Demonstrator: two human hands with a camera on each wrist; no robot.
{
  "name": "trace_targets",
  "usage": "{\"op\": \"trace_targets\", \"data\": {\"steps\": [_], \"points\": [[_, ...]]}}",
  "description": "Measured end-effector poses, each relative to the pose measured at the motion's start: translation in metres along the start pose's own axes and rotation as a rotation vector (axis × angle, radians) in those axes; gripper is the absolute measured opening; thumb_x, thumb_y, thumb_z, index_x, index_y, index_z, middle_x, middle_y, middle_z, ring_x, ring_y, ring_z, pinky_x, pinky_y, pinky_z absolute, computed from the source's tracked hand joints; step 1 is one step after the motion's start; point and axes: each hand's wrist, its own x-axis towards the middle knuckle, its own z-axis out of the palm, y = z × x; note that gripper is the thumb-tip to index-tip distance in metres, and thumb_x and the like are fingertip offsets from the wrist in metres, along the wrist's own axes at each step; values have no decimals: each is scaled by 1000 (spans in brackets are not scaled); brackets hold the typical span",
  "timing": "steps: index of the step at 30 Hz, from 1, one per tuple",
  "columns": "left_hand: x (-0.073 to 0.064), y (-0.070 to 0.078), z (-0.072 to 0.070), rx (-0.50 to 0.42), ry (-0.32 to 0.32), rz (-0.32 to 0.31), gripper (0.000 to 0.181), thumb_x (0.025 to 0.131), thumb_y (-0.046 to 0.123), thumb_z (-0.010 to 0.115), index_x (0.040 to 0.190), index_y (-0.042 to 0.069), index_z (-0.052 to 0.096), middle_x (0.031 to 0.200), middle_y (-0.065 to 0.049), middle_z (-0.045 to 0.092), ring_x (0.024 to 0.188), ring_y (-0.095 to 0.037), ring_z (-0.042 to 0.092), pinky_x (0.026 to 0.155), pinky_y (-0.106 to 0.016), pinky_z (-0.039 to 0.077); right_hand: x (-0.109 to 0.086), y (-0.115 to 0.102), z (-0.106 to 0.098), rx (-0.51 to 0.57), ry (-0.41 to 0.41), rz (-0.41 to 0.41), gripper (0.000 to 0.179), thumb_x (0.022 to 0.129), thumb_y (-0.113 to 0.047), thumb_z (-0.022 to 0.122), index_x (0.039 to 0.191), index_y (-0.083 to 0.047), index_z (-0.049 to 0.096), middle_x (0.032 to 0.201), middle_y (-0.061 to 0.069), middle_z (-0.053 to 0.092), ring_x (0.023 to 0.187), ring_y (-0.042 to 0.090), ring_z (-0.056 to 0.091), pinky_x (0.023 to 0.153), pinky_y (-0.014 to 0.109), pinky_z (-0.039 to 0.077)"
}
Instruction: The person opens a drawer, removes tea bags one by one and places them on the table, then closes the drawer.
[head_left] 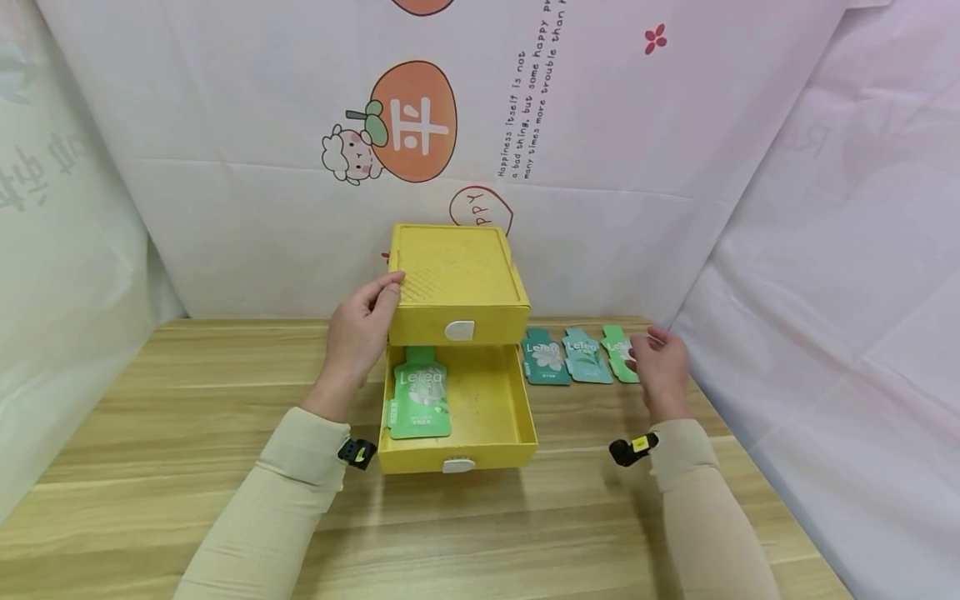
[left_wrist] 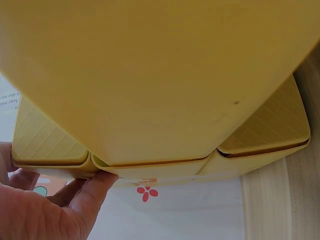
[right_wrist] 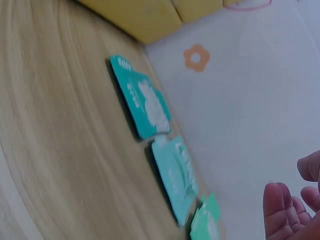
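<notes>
A yellow two-drawer box [head_left: 459, 265] stands at the back of the table, its lower drawer [head_left: 491, 417] pulled out. My left hand [head_left: 358, 333] grips the upper left edge of the box; in the left wrist view its fingers [left_wrist: 95, 197] lie against the yellow side. Inside the lower drawer, on the left, lies a green LeTea packet [head_left: 422, 404]. Over to the right, my right hand [head_left: 662, 371] overlaps the edge of a light green LeTea packet [head_left: 618, 354], its fingers loosely bent with nothing between them in the right wrist view.
Left of the light green packet lie a pale teal packet [head_left: 587, 358] and a dark teal packet [head_left: 545, 358], in a row beside the box. A white printed cloth [head_left: 600, 242] hangs behind the wooden table [head_left: 225, 433], with more white cloth at both sides.
</notes>
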Motion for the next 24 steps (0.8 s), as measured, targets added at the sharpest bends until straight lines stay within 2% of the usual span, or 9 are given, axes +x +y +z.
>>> {"op": "trace_targets", "data": {"steps": [5, 13, 24], "points": [[0, 1, 0, 9, 0, 5, 46, 108, 47, 48, 145, 23, 65, 145, 1, 64, 129, -20, 60, 102, -44, 49, -16, -17, 10, 35, -41, -90, 55, 102, -24, 63, 150, -4, 48, 122, 6, 58, 92, 10, 64, 77, 24, 60], [0, 1, 0, 12, 1, 2, 46, 109, 46, 48, 145, 23, 65, 146, 0, 63, 131, -21, 59, 104, -45, 49, -43, -39, 26, 43, -74, -219, 45, 100, -24, 65, 138, -3, 56, 111, 5, 63, 80, 5, 66, 69, 22, 60], [-1, 2, 0, 17, 0, 4, 46, 109, 46, 48, 145, 22, 65, 146, 0, 64, 131, -21, 60, 104, -45, 49, -86, -61, 38, 48, -152, -406, 36, 102, -28, 67, 128, -3, 60, 104, 5, 64, 79, 12, 65, 63, 22, 58]]}}
